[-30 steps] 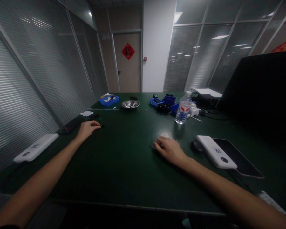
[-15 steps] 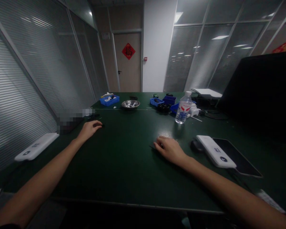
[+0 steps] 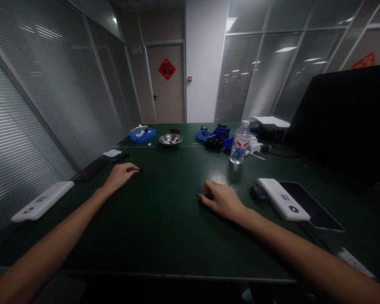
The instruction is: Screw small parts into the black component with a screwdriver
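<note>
Over the left part of the dark green table [image 3: 164,236], my left hand [image 3: 118,176] is closed in a pinch. A small black piece [image 3: 141,169] shows at its fingertips, too small to identify. My right hand [image 3: 223,199] rests near the table's middle with its fingers curled. From between its thumb and fingers the tip of a thin dark pointed tool [image 3: 197,195] sticks out to the left; the rest is hidden in the hand. Beyond my right hand stands an upright clear water bottle [image 3: 240,143].
At the back are a steel bowl [image 3: 171,140] with small white pieces, a blue basket [image 3: 143,135], and several blue trays [image 3: 205,136]. To the right lie a white power bank [image 3: 283,198], a dark tablet [image 3: 319,209] and a black monitor [image 3: 342,126]. Another white power bank [image 3: 42,202] lies left.
My left hand has moved slightly right and toward me, its pinch held around the black piece. The right hand's tool tip shows less than before. The camera view has shifted a little.
</note>
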